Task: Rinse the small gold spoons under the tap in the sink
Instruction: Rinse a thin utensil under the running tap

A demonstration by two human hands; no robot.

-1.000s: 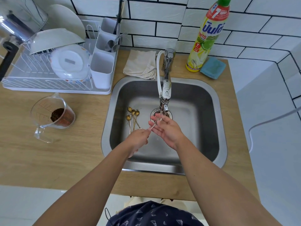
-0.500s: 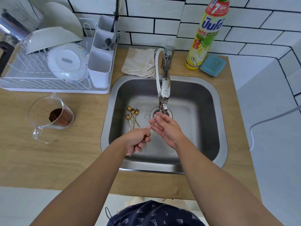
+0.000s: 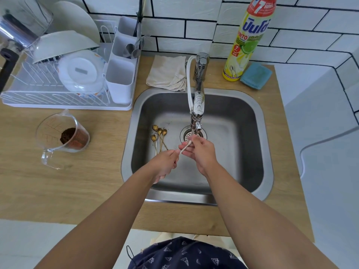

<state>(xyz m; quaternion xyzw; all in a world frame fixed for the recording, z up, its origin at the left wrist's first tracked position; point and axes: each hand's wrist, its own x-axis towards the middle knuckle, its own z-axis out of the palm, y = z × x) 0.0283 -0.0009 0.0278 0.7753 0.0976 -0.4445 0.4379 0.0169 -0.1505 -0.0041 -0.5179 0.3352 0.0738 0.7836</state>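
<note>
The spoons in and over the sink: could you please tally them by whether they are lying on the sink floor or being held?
Gold spoons lying on the sink floor: 4
Spoon held under the tap, left hand pinching its handle, right hand at its bowl end: 1
Total: 5

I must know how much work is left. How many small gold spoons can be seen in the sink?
5. Four gold spoons lie bunched on the sink floor, left of the drain. One spoon is held between both hands under the tap. Hands may hide more.
</note>
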